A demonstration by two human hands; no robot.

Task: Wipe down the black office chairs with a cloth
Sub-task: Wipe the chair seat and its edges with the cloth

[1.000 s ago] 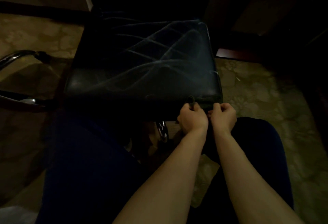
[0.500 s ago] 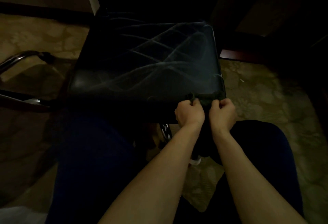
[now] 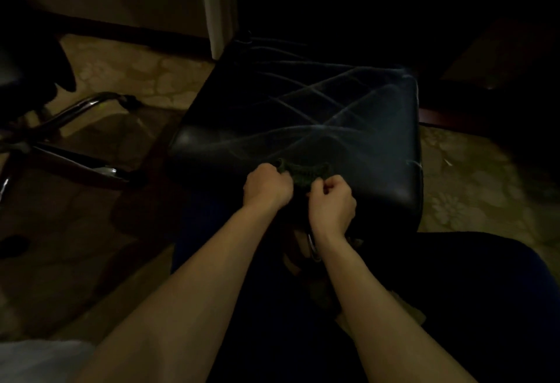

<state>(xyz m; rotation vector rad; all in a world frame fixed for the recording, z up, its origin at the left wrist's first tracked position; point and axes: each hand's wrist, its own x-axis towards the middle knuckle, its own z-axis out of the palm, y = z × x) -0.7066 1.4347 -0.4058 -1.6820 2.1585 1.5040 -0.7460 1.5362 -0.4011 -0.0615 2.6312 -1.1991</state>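
A black leather chair seat (image 3: 303, 115) with pale streaks across it fills the middle of the dim view. A dark green cloth (image 3: 304, 174) lies bunched at the seat's front edge. My left hand (image 3: 266, 187) grips the cloth's left end with curled fingers. My right hand (image 3: 331, 202) pinches its right end, just below and to the right. Both fists sit close together at the seat's near edge. Much of the cloth is hidden behind my hands.
A second chair's chrome base legs (image 3: 69, 115) and dark seat (image 3: 27, 61) stand at the left on patterned carpet (image 3: 472, 176). A white door frame (image 3: 212, 6) rises behind the seat. Dark wooden furniture (image 3: 497, 58) stands at the right. My dark-clothed knees fill the foreground.
Both hands have moved left along the seat's front edge, from its right corner toward the middle, taking the cloth up onto the seat. The view has shifted left, showing more of the second chair.
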